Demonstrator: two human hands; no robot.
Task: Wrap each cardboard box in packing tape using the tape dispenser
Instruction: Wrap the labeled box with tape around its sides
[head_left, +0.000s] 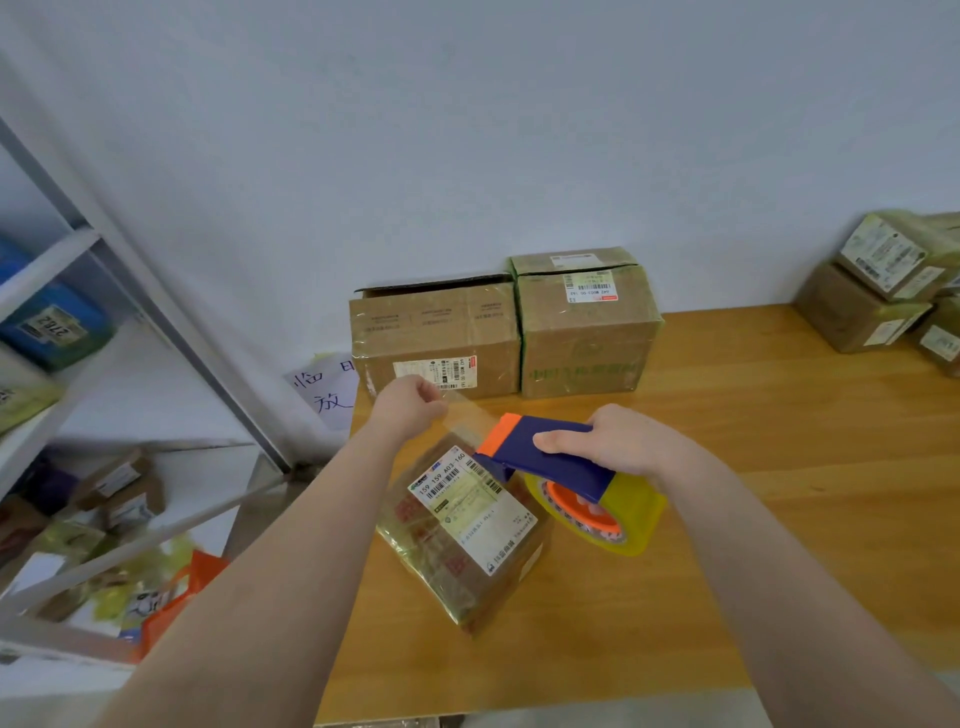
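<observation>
While left hand (410, 405) is pinching clear tape (464, 411) taut, grip of right hand (621, 447) is clasping blue-and-orange plastic dispenser (545, 460); keep tension even.

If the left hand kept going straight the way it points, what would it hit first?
Probably the wide cardboard box against the wall: the left hand, pinching the tape end, points toward its labelled front. How much gap lies between them is unclear from this single view.

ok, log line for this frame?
left hand: pinches tape | right hand: grips tape dispenser | tape: stretched from dispenser above small box | small box: on table, label up
</observation>
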